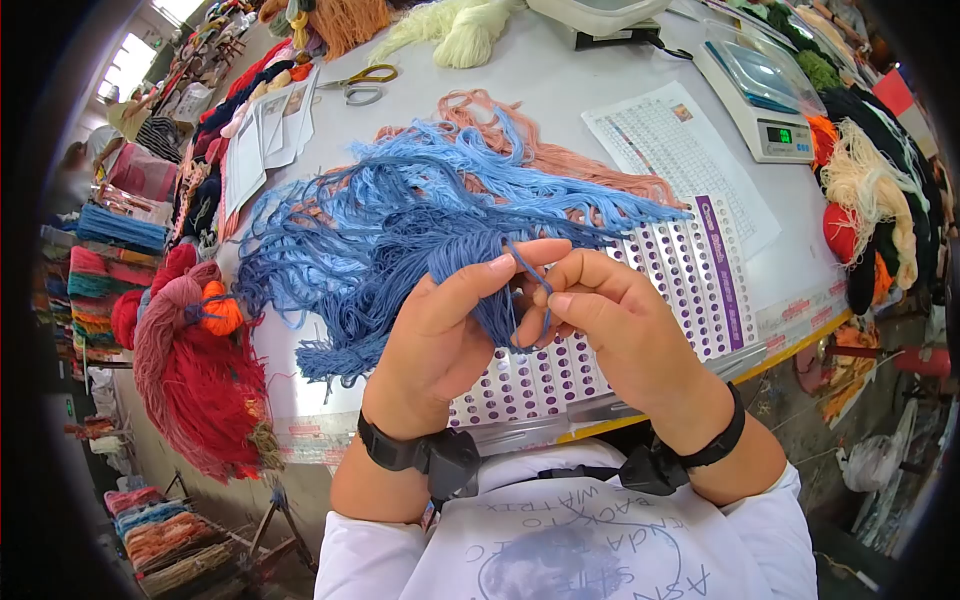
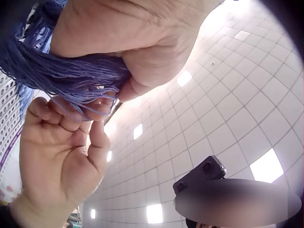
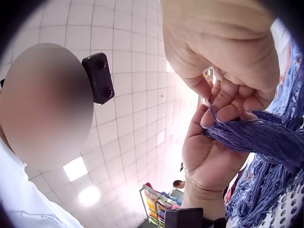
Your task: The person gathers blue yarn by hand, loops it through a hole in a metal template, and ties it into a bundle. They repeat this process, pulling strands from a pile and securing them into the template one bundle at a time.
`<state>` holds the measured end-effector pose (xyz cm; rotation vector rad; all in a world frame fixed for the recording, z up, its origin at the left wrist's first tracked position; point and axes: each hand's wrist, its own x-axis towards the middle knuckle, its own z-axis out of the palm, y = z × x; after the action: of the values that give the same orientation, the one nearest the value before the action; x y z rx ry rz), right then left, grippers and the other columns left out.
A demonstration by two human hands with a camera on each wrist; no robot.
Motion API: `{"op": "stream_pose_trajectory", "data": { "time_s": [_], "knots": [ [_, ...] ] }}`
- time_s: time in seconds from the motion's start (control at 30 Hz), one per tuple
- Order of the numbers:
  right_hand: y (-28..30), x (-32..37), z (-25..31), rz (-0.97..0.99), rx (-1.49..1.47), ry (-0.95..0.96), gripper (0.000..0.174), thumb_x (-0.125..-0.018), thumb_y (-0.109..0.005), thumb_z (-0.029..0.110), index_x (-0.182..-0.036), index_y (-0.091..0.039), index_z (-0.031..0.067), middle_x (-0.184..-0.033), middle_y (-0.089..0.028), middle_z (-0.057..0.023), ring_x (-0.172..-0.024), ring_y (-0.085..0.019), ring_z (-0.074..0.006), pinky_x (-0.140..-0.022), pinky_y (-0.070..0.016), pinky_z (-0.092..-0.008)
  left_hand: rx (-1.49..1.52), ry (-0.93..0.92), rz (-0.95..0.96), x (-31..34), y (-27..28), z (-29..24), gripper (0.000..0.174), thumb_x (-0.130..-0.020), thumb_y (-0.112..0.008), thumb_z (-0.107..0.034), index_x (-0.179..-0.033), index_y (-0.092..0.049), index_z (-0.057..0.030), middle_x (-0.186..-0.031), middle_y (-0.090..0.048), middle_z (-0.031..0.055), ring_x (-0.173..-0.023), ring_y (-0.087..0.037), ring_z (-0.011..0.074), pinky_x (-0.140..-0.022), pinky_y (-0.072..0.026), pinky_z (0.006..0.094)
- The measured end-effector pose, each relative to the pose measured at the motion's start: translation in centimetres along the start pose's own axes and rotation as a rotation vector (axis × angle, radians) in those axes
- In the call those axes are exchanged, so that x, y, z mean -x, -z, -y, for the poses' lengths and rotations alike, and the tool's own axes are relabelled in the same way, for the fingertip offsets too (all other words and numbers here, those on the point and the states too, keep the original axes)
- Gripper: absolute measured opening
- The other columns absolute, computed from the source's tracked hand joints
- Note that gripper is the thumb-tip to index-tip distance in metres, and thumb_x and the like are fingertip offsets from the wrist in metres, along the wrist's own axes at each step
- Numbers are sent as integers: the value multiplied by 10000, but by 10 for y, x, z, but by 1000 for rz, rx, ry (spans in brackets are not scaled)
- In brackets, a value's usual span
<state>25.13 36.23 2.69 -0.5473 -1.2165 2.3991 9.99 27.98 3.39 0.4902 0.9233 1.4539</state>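
My left hand (image 1: 440,325) grips the end of a dark blue skein of embroidery thread (image 1: 410,250), its thumb and fingers around the bundle. In the left wrist view the thread bundle (image 2: 71,76) passes through this hand. Close beside it, my right hand (image 1: 630,325) pinches a thin blue strand (image 3: 212,111) between thumb and finger, at the looped end of the bundle. The rest of the dark blue thread spreads over the table, overlapping light blue thread (image 1: 450,145) and salmon-pink thread (image 1: 570,160).
Under the hands lies a white card with rows of holes and a purple strip (image 1: 725,270). Printed charts (image 1: 680,150), scissors (image 1: 365,82) and a digital scale (image 1: 770,110) are farther back. Red yarn (image 1: 195,390) hangs over the left edge; more skeins (image 1: 875,210) lie at right.
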Motion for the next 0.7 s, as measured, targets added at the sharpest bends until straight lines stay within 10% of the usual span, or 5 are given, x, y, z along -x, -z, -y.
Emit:
{"op": "stream_pose_trajectory", "data": {
  "time_s": [0.13, 0.3, 0.53, 0.7],
  "knots": [
    [-8, 0, 5, -52, -34, -58, 166, -849, -575, 93, -976, -555, -12, -826, -624, -73, -746, -547, -108, -696, -444, -253, -47, -30, -40, 1, -4, 2, 430, -884, -491, -212, -1190, -524, 88, -998, -612, 115, -886, -574, 184, -822, -435, 294],
    [-8, 0, 2, -66, 627, 133, 174, -790, -674, 132, -883, -599, 5, -789, -600, -15, -707, -530, -80, -657, -434, -233, -16, -12, -74, 3, -7, 0, 443, -894, -484, -215, -1214, -499, 91, -971, -584, 87, -879, -570, 181, -830, -445, 303],
    [3, 1, 1, -72, 263, 98, 110, -798, -651, 101, -840, -615, 6, -777, -596, -10, -700, -527, -85, -644, -421, -233, 61, -27, -94, -3, -2, -1, 429, -907, -468, -221, -1191, -507, 98, -802, -540, 43, -659, -532, 130, -649, -456, 246],
    [59, 33, 46, 42, 20, 78, 86, -871, -544, 99, -895, -582, 26, -674, -498, 11, -603, -470, -97, -576, -396, -249, 83, 21, 732, -16, 40, -4, 430, -934, -445, -225, -1237, -448, 79, -552, -374, -37, -358, -269, 48, -338, -210, 209]
  ]
}}
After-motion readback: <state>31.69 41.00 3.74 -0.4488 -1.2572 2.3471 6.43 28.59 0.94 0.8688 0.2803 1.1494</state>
